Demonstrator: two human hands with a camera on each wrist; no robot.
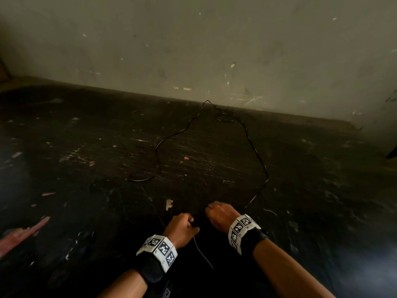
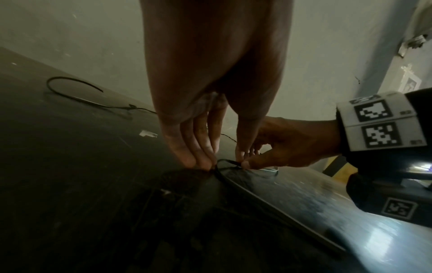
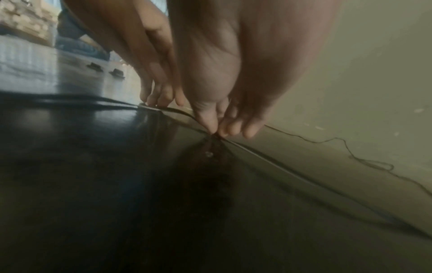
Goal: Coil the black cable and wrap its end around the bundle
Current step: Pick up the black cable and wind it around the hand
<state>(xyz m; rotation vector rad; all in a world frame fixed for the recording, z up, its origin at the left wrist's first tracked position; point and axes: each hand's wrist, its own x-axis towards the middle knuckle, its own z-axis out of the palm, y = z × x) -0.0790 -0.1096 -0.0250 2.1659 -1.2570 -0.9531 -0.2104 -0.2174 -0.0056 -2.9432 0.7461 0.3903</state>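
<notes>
Both hands pinch the black cable (image 1: 255,151) close together at the desk's (image 1: 86,211) near edge: left hand (image 1: 182,229), right hand (image 1: 219,214). That likely starts a first small loop. The rest sprawls toward the far edge by the wall (image 1: 214,50).

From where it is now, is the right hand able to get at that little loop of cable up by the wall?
Probably yes. The right hand pinches the black cable near the body, and bare dark floor lies between it and the small loop. Nothing blocks the way, though it sits far forward.
</notes>
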